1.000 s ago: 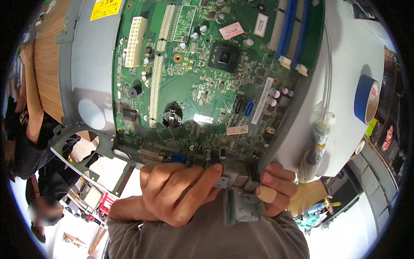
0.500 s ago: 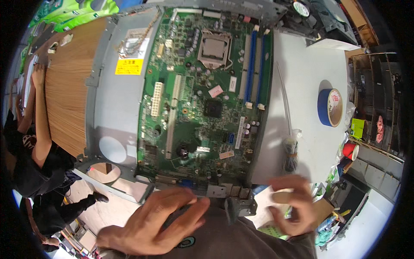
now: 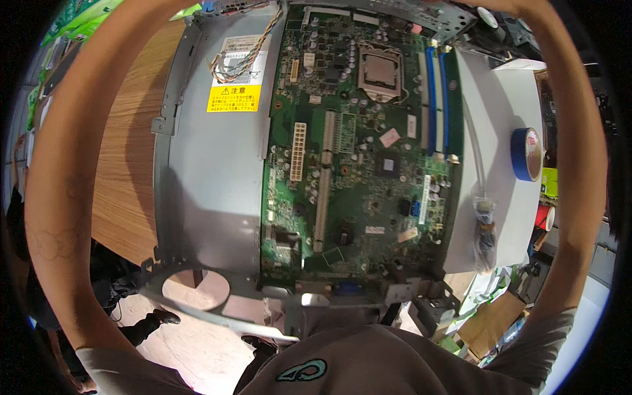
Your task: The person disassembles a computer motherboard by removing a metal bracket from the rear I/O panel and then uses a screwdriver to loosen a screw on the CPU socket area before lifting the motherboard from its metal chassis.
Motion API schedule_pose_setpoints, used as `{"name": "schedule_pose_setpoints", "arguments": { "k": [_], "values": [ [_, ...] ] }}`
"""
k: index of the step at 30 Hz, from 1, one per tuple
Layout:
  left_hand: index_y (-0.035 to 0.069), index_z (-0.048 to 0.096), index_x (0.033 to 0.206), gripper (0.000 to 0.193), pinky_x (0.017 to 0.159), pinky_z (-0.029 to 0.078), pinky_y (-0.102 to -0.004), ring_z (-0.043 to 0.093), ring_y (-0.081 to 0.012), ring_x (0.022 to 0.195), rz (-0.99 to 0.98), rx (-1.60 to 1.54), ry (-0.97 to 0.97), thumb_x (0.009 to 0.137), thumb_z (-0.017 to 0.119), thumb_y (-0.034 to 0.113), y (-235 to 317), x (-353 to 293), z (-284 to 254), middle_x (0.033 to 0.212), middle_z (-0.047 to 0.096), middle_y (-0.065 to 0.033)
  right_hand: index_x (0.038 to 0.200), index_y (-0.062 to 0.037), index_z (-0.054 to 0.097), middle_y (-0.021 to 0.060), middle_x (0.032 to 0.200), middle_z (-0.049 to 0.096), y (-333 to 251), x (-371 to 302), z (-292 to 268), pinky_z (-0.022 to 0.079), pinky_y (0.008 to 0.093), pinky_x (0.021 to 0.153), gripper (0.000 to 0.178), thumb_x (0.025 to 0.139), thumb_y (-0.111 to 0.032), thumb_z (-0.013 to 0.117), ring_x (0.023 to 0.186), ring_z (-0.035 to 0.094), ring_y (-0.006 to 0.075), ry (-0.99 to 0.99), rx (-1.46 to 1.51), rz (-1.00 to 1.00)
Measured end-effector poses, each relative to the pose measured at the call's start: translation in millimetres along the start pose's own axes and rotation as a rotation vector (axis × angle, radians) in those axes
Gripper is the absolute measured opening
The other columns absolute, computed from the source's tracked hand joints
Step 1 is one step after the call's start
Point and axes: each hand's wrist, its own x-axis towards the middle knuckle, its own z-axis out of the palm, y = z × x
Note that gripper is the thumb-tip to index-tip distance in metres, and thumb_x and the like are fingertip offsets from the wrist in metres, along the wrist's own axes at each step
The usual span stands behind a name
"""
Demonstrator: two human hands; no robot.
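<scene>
Both my arms reach up around a computer chassis (image 3: 210,178) to its far side. My left forearm (image 3: 66,184) runs up the left edge, and my left hand lies beyond the top of the picture. My right forearm (image 3: 579,178) curves in from the right. Only a sliver of my right hand (image 3: 484,2) shows at the top by the far metal edge; its fingers are hidden. Inside the chassis sits a green motherboard (image 3: 359,191) with a processor (image 3: 382,70) in its socket and blue and white memory slots (image 3: 432,99). Twisted wires (image 3: 247,66) lie over a yellow label (image 3: 232,99).
A wooden tabletop (image 3: 125,138) lies to the left and a white surface (image 3: 503,118) to the right. On the white side are a roll of blue tape (image 3: 526,155) and a bagged, bundled cable (image 3: 485,230). Another person's dark-clothed leg (image 3: 141,329) shows at lower left.
My hands have gone from the near edge to the far side of the chassis. The chassis and board appear further right and slightly turned in view.
</scene>
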Motion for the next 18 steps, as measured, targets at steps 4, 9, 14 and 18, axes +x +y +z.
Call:
{"name": "schedule_pose_setpoints", "arguments": {
  "k": [4, 9, 14, 18],
  "values": [
    [-0.002, 0.063, 0.096, 0.026, 0.078, 0.047, -0.0313, 0.060, -0.0141, 0.086, 0.064, -0.100, -0.313, 0.095, 0.065, 0.024, -14, 13, 11, 0.087, 0.067, -0.0080, 0.139, 0.0081, 0.045, 0.0236, 0.127, 0.062, -6, 16, 22, 0.046, 0.0400, 0.100, 0.060, 0.084, -0.014, 0.052, 0.114, 0.061, 0.0304, 0.098, -0.116, 0.127],
    [-0.001, 0.065, 0.103, 0.031, 0.074, 0.047, -0.0346, 0.061, -0.0187, 0.083, 0.002, 0.016, -0.346, 0.096, 0.062, 0.029, -7, 14, 22, 0.089, 0.068, -0.0127, 0.124, 0.0079, 0.055, 0.0131, 0.104, 0.067, 24, 52, 24, 0.047, 0.0373, 0.087, 0.049, 0.077, -0.009, 0.059, 0.092, 0.059, 0.0212, -0.198, 0.163, 0.036],
    [0.001, 0.065, 0.113, 0.037, 0.078, 0.048, -0.0363, 0.062, -0.0225, 0.087, -0.080, -0.098, -0.318, 0.094, 0.059, 0.032, -14, 10, 19, 0.097, 0.068, -0.0152, 0.114, 0.0076, 0.060, 0.0128, 0.098, 0.069, 9, 53, 24, 0.048, 0.0354, 0.081, 0.043, 0.076, -0.011, 0.064, 0.090, 0.061, 0.0205, -0.097, -0.060, 0.193],
    [0.003, 0.064, 0.115, 0.040, 0.086, 0.045, -0.0366, 0.059, -0.0224, 0.097, 0.011, -0.185, -0.290, 0.090, 0.058, 0.033, -15, 1, 15, 0.105, 0.066, -0.0142, 0.112, 0.0073, 0.062, 0.0124, 0.097, 0.070, 12, 45, 32, 0.048, 0.0351, 0.081, 0.040, 0.077, -0.012, 0.067, 0.089, 0.062, 0.0201, -0.009, -0.080, 0.094]
  ]
}}
